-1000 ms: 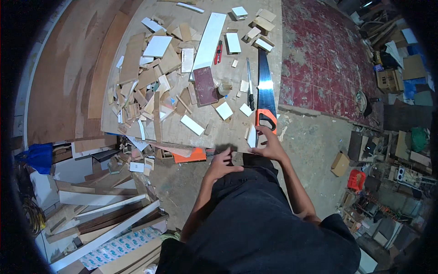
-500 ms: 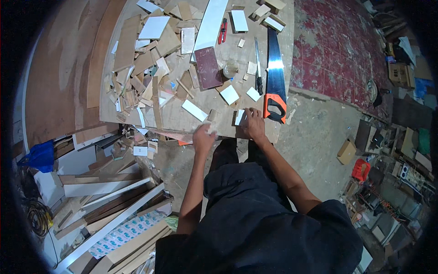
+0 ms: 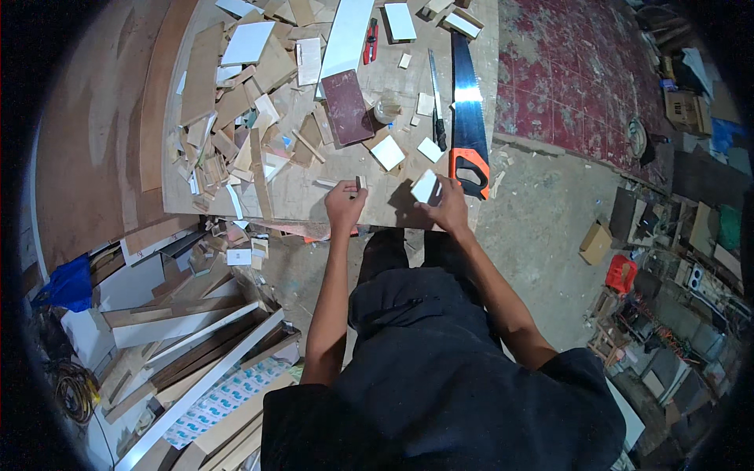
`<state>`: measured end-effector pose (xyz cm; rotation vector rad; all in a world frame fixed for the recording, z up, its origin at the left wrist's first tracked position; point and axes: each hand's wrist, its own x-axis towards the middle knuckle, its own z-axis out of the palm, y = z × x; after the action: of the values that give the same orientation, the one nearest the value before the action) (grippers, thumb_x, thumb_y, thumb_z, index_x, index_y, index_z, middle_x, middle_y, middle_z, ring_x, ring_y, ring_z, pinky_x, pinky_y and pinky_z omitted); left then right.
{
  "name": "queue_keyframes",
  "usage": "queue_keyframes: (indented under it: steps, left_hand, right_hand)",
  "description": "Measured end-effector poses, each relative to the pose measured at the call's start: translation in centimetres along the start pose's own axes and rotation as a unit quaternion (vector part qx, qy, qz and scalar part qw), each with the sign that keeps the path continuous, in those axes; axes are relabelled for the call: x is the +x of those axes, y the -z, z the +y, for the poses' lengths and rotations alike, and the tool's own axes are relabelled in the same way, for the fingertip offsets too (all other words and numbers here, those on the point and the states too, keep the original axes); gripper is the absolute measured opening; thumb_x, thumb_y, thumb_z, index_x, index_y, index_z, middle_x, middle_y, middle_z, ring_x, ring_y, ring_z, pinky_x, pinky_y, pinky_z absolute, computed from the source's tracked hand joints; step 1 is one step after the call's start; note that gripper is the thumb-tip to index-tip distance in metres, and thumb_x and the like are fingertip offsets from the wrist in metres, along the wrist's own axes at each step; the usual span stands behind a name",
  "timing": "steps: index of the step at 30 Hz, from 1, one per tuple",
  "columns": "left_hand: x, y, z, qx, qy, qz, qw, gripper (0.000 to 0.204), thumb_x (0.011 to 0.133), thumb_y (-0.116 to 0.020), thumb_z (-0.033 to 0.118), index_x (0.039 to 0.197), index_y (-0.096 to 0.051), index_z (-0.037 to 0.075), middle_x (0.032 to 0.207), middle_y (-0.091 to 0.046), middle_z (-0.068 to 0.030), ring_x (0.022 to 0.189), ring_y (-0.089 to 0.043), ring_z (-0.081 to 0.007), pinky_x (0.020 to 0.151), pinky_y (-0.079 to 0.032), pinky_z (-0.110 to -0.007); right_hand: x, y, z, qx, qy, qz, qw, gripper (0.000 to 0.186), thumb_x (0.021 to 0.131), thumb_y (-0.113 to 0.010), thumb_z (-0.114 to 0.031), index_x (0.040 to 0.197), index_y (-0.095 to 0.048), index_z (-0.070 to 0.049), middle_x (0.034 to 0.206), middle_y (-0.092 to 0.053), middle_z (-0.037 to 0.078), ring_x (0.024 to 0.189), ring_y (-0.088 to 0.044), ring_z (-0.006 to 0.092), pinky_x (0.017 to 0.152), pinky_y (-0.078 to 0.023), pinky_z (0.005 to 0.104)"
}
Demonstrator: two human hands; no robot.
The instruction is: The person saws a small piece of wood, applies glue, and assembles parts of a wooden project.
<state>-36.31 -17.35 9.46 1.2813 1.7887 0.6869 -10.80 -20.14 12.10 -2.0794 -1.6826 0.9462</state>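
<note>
My left hand [image 3: 344,202] is closed on a small wood piece [image 3: 360,183] at the worktable’s near edge, beside a pale strip [image 3: 324,182] on the board. In my right hand [image 3: 448,206] is a white-faced block [image 3: 424,186], tilted above the tabletop. Just right of that hand lies a handsaw [image 3: 466,118] with an orange-and-black handle; a long thin blade with a black grip [image 3: 440,129] rests beside it. Two small white-faced squares [image 3: 387,153] [image 3: 430,150], a maroon board [image 3: 346,106] and a translucent cup [image 3: 386,111] lie farther back.
Many offcuts [image 3: 236,125] cover the table’s left side, with a red-handled tool [image 3: 371,41] at the back. Large plywood sheets [image 3: 94,133] stand left, above stacked boards [image 3: 196,377]. A red tiled surface [image 3: 565,86] and clutter including a red crate [image 3: 622,273] are at right.
Both hands have moved up onto the tabletop and taken hold of pieces: the right lifted and tilted the white-faced block, the left gripped a small wood piece. The saw is no longer touched.
</note>
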Motion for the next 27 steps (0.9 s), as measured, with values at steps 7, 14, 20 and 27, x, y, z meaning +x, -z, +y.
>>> queue_keyframes:
  steps: [7,14,20,27]
  left_hand:
    - [0.1,1.4,-1.0,-0.277,0.132,-0.091,0.947,0.022,0.080,-0.071,0.008,0.101,-0.066,0.000,0.090,-0.069,-0.0044,0.080,-0.063,-0.0108,0.069,-0.048,-0.026]
    - [-2.2,3.8,-2.8,-0.463,0.169,-0.071,0.867,0.019,0.089,-0.059,0.009,0.108,-0.060,0.006,0.094,-0.066,-0.0017,0.077,-0.055,-0.0085,0.062,-0.040,-0.022]
    - [-4.0,5.0,-2.3,-0.569,0.211,-0.059,0.792,0.033,0.088,-0.054,0.017,0.117,-0.055,0.001,0.101,-0.064,-0.0086,0.080,-0.054,-0.0138,0.067,-0.042,-0.029]
    - [-7.0,5.4,7.3,-0.515,0.073,-0.155,0.840,0.034,0.085,-0.059,0.008,0.118,-0.056,-0.002,0.104,-0.065,-0.0092,0.084,-0.058,-0.0132,0.072,-0.047,-0.028]
  right_hand:
    - [-0.3,2.2,3.5,0.040,-0.018,-0.039,0.998,0.087,0.060,-0.088,-0.041,0.129,-0.055,-0.001,0.113,-0.058,0.018,0.107,-0.058,0.0335,0.092,-0.048,0.0414]
    - [-1.1,4.0,4.4,0.200,-0.061,-0.038,0.977,0.078,0.066,-0.088,-0.034,0.128,-0.057,0.002,0.112,-0.066,0.012,0.098,-0.062,0.0202,0.088,-0.050,0.0361]
    - [-2.0,5.8,5.2,0.315,-0.110,-0.094,0.938,0.065,0.072,-0.085,-0.030,0.123,-0.060,0.001,0.108,-0.067,0.011,0.096,-0.064,0.0196,0.083,-0.053,0.0344]
    - [-3.1,9.6,0.9,0.446,-0.107,-0.162,0.874,0.047,0.085,-0.075,-0.023,0.123,-0.060,0.001,0.109,-0.066,0.009,0.095,-0.064,0.0152,0.078,-0.054,0.0299]
